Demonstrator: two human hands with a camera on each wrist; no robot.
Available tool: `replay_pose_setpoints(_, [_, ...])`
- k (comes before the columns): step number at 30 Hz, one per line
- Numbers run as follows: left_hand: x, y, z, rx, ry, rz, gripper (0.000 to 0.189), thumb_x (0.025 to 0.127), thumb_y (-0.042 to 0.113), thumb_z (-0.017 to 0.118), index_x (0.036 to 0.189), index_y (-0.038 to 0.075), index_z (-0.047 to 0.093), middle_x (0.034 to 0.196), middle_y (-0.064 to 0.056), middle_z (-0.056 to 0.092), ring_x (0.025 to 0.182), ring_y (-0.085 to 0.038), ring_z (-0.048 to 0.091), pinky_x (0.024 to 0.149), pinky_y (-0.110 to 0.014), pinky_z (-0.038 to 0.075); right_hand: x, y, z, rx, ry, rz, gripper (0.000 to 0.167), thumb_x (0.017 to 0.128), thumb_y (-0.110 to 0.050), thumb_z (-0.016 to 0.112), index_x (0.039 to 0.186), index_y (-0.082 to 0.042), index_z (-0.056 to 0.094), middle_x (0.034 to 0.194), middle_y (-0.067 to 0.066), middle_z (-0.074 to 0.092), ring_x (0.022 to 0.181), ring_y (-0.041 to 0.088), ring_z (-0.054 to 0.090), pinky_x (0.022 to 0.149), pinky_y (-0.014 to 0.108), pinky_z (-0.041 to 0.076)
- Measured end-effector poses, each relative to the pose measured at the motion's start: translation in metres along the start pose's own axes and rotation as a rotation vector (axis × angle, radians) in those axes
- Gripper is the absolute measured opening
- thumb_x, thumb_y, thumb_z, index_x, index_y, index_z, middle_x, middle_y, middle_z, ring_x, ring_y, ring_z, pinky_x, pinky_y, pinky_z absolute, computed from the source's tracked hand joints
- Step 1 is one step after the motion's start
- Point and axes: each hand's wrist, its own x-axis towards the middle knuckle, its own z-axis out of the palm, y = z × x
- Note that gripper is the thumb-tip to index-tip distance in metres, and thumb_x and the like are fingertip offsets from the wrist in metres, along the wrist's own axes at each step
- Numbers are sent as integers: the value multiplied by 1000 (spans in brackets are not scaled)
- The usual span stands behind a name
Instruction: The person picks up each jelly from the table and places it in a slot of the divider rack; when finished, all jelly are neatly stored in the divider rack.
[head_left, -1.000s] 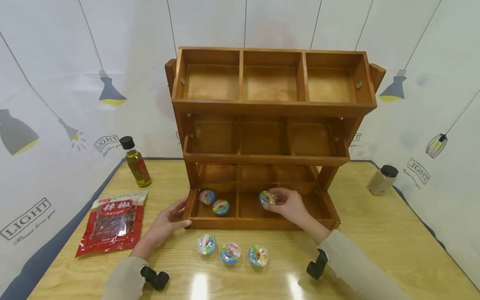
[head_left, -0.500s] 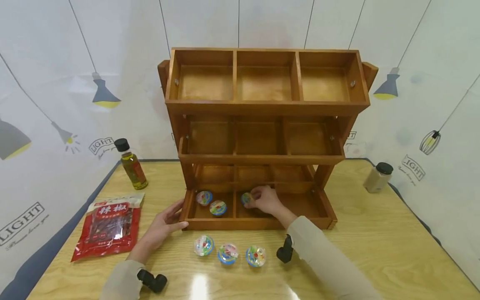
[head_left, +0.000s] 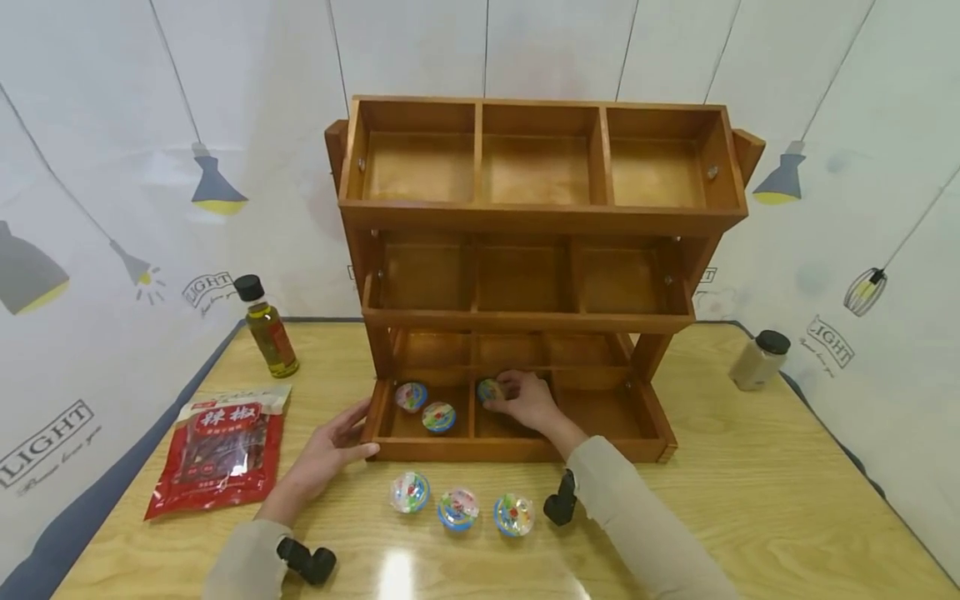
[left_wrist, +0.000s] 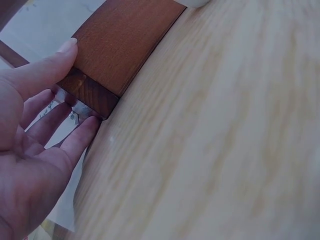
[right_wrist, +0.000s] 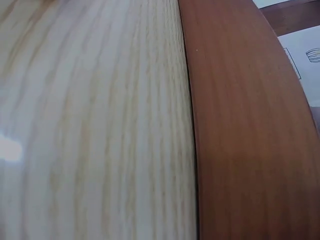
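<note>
In the head view my right hand [head_left: 527, 402] pinches a jelly cup [head_left: 491, 390] between thumb and fingers, low in the middle compartment of the bottom tier. The right wrist view shows only the tabletop and the front board, not the hand. My left hand [head_left: 324, 450] holds the lower left front corner of the three-tier wooden rack [head_left: 525, 218]. In the left wrist view its thumb lies on the front board and the fingers reach along the side. Two jelly cups, one further back [head_left: 411, 397] and one nearer [head_left: 438, 417], sit in the bottom left compartment.
Three more jelly cups, left [head_left: 409, 492], middle [head_left: 458, 509] and right [head_left: 514, 514], stand on the table before the rack. At the left are a red bag of dried chillies [head_left: 225, 454] and an oil bottle [head_left: 270, 333]; a black-capped jar [head_left: 759, 361] stands at the right.
My right hand has moved left with its jelly cup, over the middle compartment, and lowered it toward the left divider. My left hand has stayed at the rack's corner.
</note>
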Motion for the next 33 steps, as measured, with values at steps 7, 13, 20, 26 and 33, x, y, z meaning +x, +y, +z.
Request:
replay_pose_setpoints(7, [0, 3, 0, 8, 4, 7, 78, 76, 27, 68, 141, 18, 25, 146, -10, 26, 131, -30, 30, 106, -48, 25, -15, -3, -15, -11, 40, -123, 61, 76, -34, 68, 127, -8, 46, 117, 14, 57, 106, 28, 55, 86, 41, 47])
replay_pose_setpoints(13, [0, 4, 0, 19, 1, 12, 76, 77, 26, 67, 141, 17, 26, 146, -10, 26, 131, -31, 31, 106, -48, 25, -52, -6, -37, 164, 62, -269, 51, 78, -30, 67, 121, -9, 51, 116, 15, 58, 105, 27, 56, 87, 37, 48])
replay_pose_setpoints(20, [0, 6, 0, 19, -3, 1, 76, 77, 27, 67, 141, 19, 25, 146, -9, 25, 131, -31, 29, 106, -48, 24, -109, -1, -55, 270, -28, -489, 43, 78, -9, 66, 119, -5, 51, 112, 17, 59, 102, 21, 58, 83, 32, 50])
replay_pose_setpoints(26, [0, 5, -1, 10, -1, 3, 77, 77, 27, 67, 141, 19, 26, 146, -9, 25, 132, -30, 29, 106, -48, 25, -142, 15, -50, 137, -103, -501, 49, 77, -16, 69, 120, -4, 50, 118, 15, 57, 108, 19, 55, 90, 35, 46])
replay_pose_setpoints(33, [0, 4, 1, -10, -3, 26, 75, 77, 22, 67, 140, 16, 27, 146, -12, 26, 131, -33, 30, 105, -49, 25, -164, 37, -32, 91, -174, -419, 55, 74, -28, 71, 120, -7, 51, 120, 8, 57, 110, 20, 53, 93, 38, 43])
